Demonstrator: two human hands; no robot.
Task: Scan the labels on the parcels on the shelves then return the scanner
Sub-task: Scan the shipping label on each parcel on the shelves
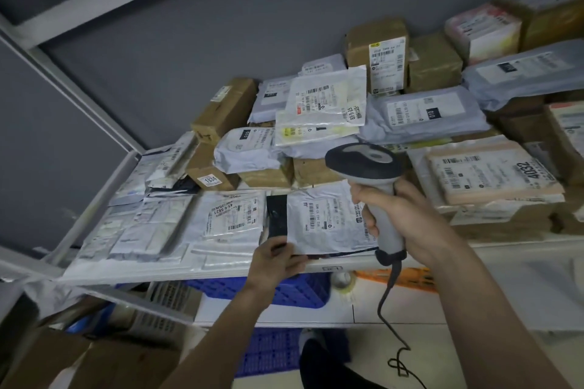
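Note:
My right hand (401, 218) grips the grey handle of a barcode scanner (366, 164), whose dark head points at the parcels; its cable (387, 309) hangs down toward the floor. My left hand (275, 262) pinches the near edge of a white bag parcel (325, 215) with a black strip, lying at the front of the white shelf (316, 267). Beside it on the left lies another white bag with a label (230, 215). Behind are several stacked brown boxes and grey bags, such as a labelled box (379, 57).
A pink-wrapped parcel marked 4032 (493, 174) sits at the right. Below the shelf stand a blue crate (284, 290), an orange crate (401, 278) and a tape roll (344, 283). Cardboard boxes (63, 363) lie at the lower left. A white shelf upright (79, 98) runs diagonally at left.

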